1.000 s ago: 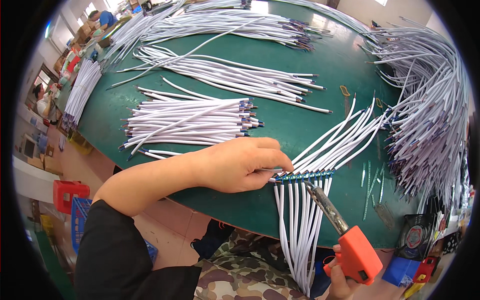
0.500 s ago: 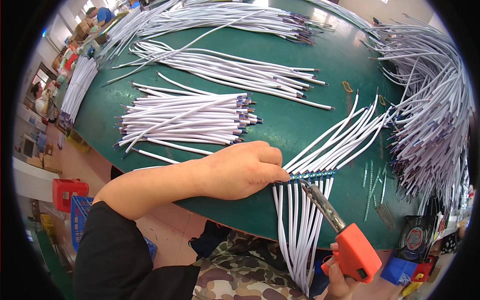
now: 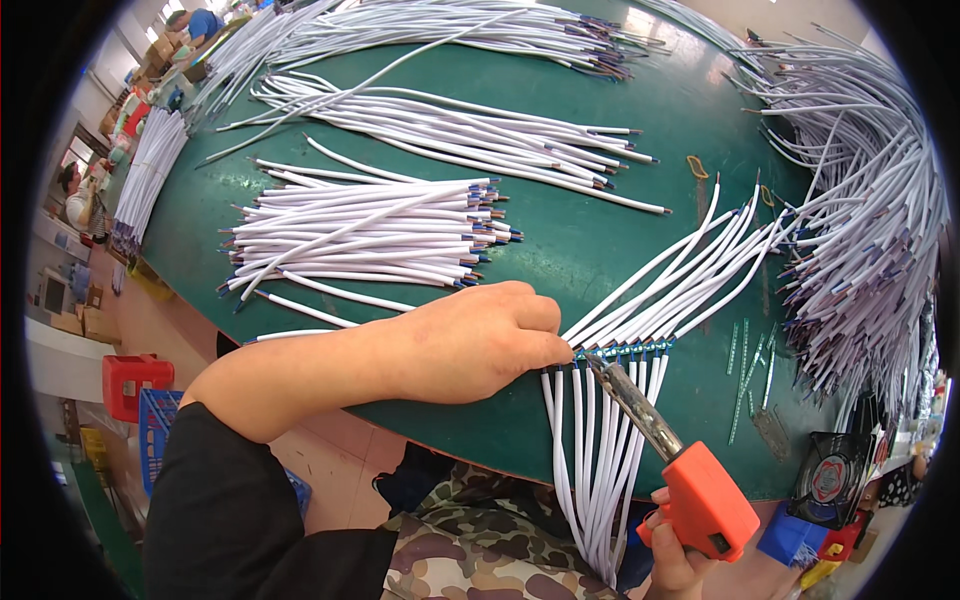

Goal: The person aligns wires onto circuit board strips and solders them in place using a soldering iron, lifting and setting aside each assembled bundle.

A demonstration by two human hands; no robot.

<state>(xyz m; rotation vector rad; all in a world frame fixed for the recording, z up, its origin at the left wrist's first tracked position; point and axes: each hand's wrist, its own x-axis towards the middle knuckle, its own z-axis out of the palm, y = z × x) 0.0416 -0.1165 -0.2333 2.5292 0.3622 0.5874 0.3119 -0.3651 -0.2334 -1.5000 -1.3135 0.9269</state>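
Observation:
My right hand (image 3: pixel 678 560) grips a soldering iron (image 3: pixel 708 503) with a red handle and a thick metal barrel. Its tip meets a narrow green circuit board strip (image 3: pixel 640 350) near the strip's left end. White cables (image 3: pixel 660 280) fan out from the strip's far side, and more white cables (image 3: pixel 598 450) hang from its near side past the table edge. My left hand (image 3: pixel 490 340) is closed at the strip's left end, thumb against it. The fingertips are hidden, so what they pinch cannot be made out.
Bundles of cut white cables (image 3: pixel 360 230) lie left and far on the green table (image 3: pixel 600 240). A large cable heap (image 3: pixel 850 230) stands at right. Loose green strips (image 3: pixel 745 380) lie near a black fan (image 3: pixel 830 475). Beyond the table's left are a red container (image 3: pixel 137 388) and other people.
The soldering iron's tip has moved slightly left along the strip, closer to my left thumb. My left hand has shifted a little left too.

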